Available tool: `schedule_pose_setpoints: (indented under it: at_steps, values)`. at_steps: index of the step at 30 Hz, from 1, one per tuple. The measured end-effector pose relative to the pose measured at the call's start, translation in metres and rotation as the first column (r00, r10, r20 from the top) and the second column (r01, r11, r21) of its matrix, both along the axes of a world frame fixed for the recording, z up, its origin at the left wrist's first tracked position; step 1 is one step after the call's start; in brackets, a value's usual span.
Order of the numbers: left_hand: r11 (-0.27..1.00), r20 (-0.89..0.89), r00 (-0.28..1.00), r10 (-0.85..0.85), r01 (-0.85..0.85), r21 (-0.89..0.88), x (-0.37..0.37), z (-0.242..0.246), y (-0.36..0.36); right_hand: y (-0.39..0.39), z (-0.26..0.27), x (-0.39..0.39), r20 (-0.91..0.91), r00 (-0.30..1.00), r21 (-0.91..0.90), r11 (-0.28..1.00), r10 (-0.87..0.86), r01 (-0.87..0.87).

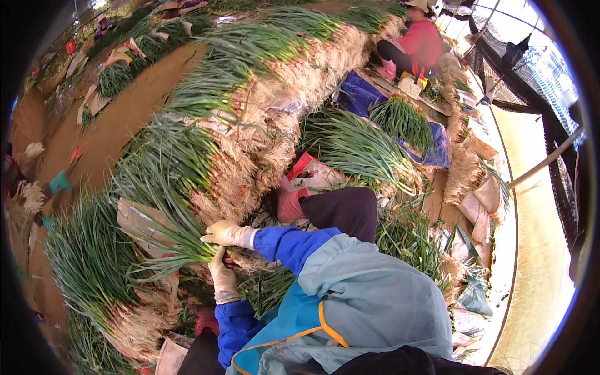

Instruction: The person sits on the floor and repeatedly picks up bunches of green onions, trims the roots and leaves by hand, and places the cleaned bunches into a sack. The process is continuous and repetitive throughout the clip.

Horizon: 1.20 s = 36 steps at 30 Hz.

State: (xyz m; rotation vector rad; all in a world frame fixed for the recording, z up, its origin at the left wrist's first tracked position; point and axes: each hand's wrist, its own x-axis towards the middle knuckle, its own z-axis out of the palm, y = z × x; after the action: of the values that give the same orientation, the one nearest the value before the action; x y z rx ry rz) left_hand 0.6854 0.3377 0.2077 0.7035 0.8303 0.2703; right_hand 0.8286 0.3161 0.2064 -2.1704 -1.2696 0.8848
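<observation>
Both of my gloved hands are on a bunch of green onions (190, 236), close to its pale stem ends. My right hand (226, 233) grips the bunch from above, its thumb and fingers around the stems. From below, my left hand (222, 275) has its fingers against the same stems, and the roots (251, 261) trail out past the hands. A flat brown sheet (143, 222) lies partly under the leaves. Beside it is a heap of green onions (89, 248), with a root mass (145, 323) at its near end.
A long row of stacked green onions (234, 61) with bushy roots (248, 145) curves away. Loose green onions (361, 145) lie beside my pink boot (290, 201). A person in red (422, 44) sits farther off. Dark netting (555, 154) and a pole (546, 157) stand at one side.
</observation>
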Motion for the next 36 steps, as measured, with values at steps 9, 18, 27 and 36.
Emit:
schedule_pose_setpoints:
  at_steps: [9,18,27,36]
  values:
    - [0.958,0.451,0.876,0.171,-0.254,0.13,-0.021,0.062,0.019,-0.06,-0.018,0.029,0.215,0.727,-0.495,0.715,0.652,-0.494]
    - [0.976,0.344,0.916,0.205,-0.167,-0.138,-0.001,0.001,0.052,0.054,-0.027,0.137,0.593,0.736,-0.019,0.908,-0.326,0.418]
    - [0.997,0.659,0.748,0.082,-0.053,-0.064,-0.013,0.012,0.036,0.072,0.004,0.122,0.014,0.986,0.402,0.904,-0.168,0.148]
    - [0.984,0.316,0.936,0.156,-0.119,-0.133,-0.019,0.006,0.03,0.015,0.054,0.041,0.23,0.958,-0.125,0.981,0.173,-0.147]
